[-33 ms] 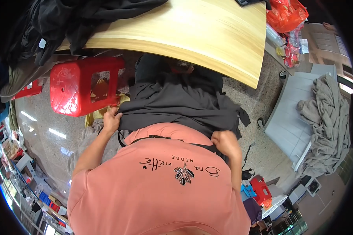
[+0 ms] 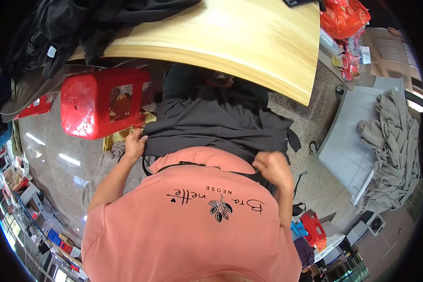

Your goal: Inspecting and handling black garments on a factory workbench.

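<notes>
A dark grey cloth garment (image 2: 207,124) lies in folds across my lap, below the table edge. My left hand (image 2: 135,143) is closed on its left edge, thumb on top and fingers curled under. At the right side of my waist my right hand (image 2: 272,167) is curled closed, close to the garment's near right edge. Whatever its fingers hold, if anything, is hidden. A black strap (image 2: 188,164) crosses my pink top (image 2: 188,225) at the waist, between the hands.
A wooden table (image 2: 211,42) stands in front, with black cloth (image 2: 94,23) heaped at its left. A red plastic stool (image 2: 84,105) is at my left. On the right stand a pale wheeled surface (image 2: 345,127) bearing grey cloth (image 2: 392,150) and a red plastic bag (image 2: 345,19).
My right hand has shifted slightly up and to the right. My left hand keeps its hold on the garment's edge.
</notes>
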Motion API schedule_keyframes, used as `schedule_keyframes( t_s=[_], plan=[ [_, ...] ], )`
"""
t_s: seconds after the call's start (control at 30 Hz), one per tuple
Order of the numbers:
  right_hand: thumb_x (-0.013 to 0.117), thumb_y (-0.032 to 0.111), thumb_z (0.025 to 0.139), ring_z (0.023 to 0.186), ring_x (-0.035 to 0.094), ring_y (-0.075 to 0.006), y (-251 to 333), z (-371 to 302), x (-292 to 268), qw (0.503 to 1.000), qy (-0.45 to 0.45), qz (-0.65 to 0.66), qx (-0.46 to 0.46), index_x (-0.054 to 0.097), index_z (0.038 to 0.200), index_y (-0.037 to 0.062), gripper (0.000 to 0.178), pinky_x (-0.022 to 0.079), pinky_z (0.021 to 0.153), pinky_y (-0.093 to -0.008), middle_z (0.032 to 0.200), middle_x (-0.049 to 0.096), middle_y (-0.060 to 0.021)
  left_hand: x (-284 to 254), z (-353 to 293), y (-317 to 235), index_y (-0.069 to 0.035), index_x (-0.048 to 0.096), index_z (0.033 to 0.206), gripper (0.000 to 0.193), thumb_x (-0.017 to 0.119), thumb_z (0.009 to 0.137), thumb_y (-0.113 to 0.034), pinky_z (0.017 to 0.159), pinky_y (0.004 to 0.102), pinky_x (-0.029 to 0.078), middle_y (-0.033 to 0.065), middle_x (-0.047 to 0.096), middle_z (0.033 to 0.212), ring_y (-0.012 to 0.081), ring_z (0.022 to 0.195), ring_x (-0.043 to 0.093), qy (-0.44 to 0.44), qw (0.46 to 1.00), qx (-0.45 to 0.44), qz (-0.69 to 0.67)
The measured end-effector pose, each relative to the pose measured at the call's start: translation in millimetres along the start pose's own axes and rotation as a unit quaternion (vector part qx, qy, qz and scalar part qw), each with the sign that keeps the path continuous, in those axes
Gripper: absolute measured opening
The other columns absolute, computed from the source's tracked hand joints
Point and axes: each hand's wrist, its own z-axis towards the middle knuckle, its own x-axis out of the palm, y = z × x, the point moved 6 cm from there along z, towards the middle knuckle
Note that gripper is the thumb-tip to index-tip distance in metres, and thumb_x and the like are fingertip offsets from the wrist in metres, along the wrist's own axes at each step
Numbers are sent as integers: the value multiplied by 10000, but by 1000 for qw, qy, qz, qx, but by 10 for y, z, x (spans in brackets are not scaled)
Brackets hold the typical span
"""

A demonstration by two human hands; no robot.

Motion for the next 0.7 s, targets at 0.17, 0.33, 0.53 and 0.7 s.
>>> schedule_keyframes(
  t_s=[0.17, 0.33, 0.53, 0.7],
  plan=[
    [623, 96, 722, 787, 578, -322, 544, 966, -597, 944, -234, 27, -232, 586, 920, 29, 212, 462, 665, -352, 858, 605, -147, 108, 15, -1, 21, 569, 791, 134, 640, 705, -53, 573, 308, 432, 137, 545, 602, 159, 584, 535, 36, 997, 59, -42],
    [604, 161, 723, 913, 566, -330, 496, 1815, 264, 963, -183, -52, -191, 556, 1059, 68, 352, 465, 761, -396, 958, 605, -153, -82, -69, -229, 10, 561, 754, 138, 651, 679, -62, 586, 337, 444, 150, 549, 602, 249, 608, 589, 41, 997, 47, 48],
    [530, -17, 697, 762, 580, -271, 565, 1626, 437, 941, -209, -35, -264, 611, 932, 95, 273, 483, 675, -324, 828, 586, -107, -410, -17, -1266, -7, 548, 885, 218, 633, 685, -13, 691, 267, 436, 75, 566, 832, 151, 766, 537, -130, 970, 197, -59],
    [562, -63, 722, 793, 568, -262, 665, 1450, 265, 894, -238, 193, -326, 619, 893, 31, 204, 457, 700, -277, 847, 570, -112, 189, 269, -2352, -25, 584, 927, 225, 617, 709, -70, 710, 328, 458, 142, 588, 881, 259, 838, 582, -11, 892, 441, 100]
  ],
)
